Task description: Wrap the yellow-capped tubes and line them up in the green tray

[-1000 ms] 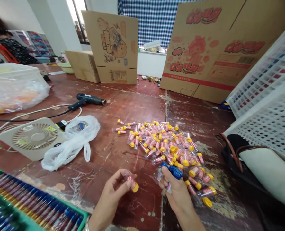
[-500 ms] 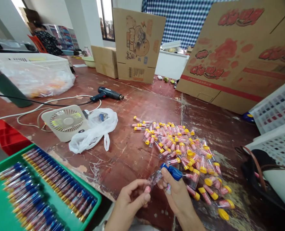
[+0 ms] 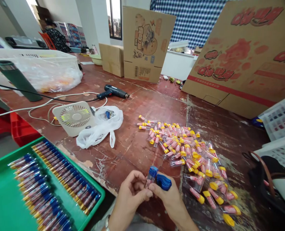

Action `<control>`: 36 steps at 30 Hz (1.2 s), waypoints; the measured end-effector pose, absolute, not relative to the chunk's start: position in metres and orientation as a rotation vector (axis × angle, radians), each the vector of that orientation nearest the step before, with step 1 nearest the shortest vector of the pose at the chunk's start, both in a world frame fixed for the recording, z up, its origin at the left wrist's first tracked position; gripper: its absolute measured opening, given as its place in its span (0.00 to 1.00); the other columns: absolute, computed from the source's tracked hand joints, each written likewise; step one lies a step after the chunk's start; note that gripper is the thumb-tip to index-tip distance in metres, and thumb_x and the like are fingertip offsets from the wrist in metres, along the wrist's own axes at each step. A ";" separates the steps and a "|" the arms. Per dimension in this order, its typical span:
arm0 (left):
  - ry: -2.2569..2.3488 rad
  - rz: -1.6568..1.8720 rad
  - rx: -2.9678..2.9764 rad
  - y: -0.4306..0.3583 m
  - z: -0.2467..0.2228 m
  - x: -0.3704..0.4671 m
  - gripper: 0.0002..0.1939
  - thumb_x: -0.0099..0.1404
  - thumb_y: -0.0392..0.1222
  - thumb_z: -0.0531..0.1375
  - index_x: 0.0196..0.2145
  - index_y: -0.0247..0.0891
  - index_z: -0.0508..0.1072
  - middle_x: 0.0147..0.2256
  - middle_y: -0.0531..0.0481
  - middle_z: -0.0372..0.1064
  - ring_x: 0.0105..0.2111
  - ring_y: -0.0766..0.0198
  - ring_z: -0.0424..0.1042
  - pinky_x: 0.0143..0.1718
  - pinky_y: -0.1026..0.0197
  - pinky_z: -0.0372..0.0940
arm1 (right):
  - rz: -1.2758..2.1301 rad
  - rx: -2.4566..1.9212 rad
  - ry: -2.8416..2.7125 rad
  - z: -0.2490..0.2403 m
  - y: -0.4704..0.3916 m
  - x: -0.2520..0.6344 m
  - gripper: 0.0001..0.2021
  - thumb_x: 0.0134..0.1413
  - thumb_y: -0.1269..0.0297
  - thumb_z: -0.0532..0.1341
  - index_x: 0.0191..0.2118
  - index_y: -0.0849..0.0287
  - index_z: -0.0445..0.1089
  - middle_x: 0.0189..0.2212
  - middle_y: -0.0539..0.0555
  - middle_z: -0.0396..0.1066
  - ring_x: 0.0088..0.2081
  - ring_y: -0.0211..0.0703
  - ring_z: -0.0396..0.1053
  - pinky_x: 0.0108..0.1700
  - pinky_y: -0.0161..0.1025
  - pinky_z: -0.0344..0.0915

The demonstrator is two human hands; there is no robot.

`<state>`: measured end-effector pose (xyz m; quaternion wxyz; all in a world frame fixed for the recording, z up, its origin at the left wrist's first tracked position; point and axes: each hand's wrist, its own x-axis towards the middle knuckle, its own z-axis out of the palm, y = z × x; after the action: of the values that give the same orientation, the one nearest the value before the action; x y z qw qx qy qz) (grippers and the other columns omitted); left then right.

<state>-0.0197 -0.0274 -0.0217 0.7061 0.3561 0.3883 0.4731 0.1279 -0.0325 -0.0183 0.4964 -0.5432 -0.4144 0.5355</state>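
Observation:
Near the table's front edge, my left hand [image 3: 130, 195] and my right hand [image 3: 167, 197] meet with fingers closed around a small clear tube with a blue top [image 3: 152, 173]. In my right hand there is also a stack of blue film pieces [image 3: 164, 182]. Clear tubes with yellow caps and pink contents [image 3: 178, 141] lie in a loose pile to the right of my hands. At the lower left, a green tray [image 3: 2, 157] holds two rows of tubes with blue and yellow ends [image 3: 67, 175].
A white plastic bag [image 3: 106, 128], a small fan [image 3: 76, 118] and a heat gun [image 3: 113, 92] with cables lie left of centre. Cardboard boxes [image 3: 147, 45] stand at the back, white baskets [image 3: 277, 118] at the right. A seated person [image 3: 57, 35] is far left.
My hands have come together and the blue-topped tube now stands upright between them. The blue stack has shifted left with my right hand. The whole view has moved slightly to the left.

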 end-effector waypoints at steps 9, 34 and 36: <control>0.831 1.011 0.786 -0.026 -0.021 -0.032 0.15 0.56 0.40 0.69 0.42 0.37 0.79 0.29 0.49 0.78 0.30 0.62 0.74 0.37 0.62 0.67 | 1.453 -1.138 -0.803 -0.030 -0.031 0.121 0.14 0.46 0.55 0.70 0.26 0.61 0.71 0.16 0.45 0.60 0.20 0.35 0.54 0.23 0.34 0.52; 1.088 1.233 0.571 -0.026 -0.033 -0.026 0.10 0.46 0.40 0.73 0.26 0.33 0.80 0.23 0.49 0.77 0.24 0.67 0.71 0.28 0.68 0.65 | 1.403 -1.226 -0.849 -0.033 -0.032 0.096 0.16 0.46 0.54 0.69 0.24 0.60 0.67 0.15 0.44 0.59 0.19 0.34 0.53 0.22 0.34 0.49; 1.079 1.229 0.563 -0.025 -0.033 -0.026 0.11 0.46 0.40 0.73 0.26 0.33 0.80 0.23 0.49 0.77 0.23 0.67 0.71 0.27 0.68 0.64 | 1.390 -1.231 -0.841 -0.032 -0.031 0.095 0.16 0.46 0.53 0.69 0.25 0.60 0.67 0.15 0.44 0.59 0.19 0.34 0.53 0.22 0.34 0.50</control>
<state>-0.0258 -0.0253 -0.0333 0.6486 0.2478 0.4749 0.5408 0.0945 -0.0305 -0.0325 0.5241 -0.5144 -0.3513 0.5808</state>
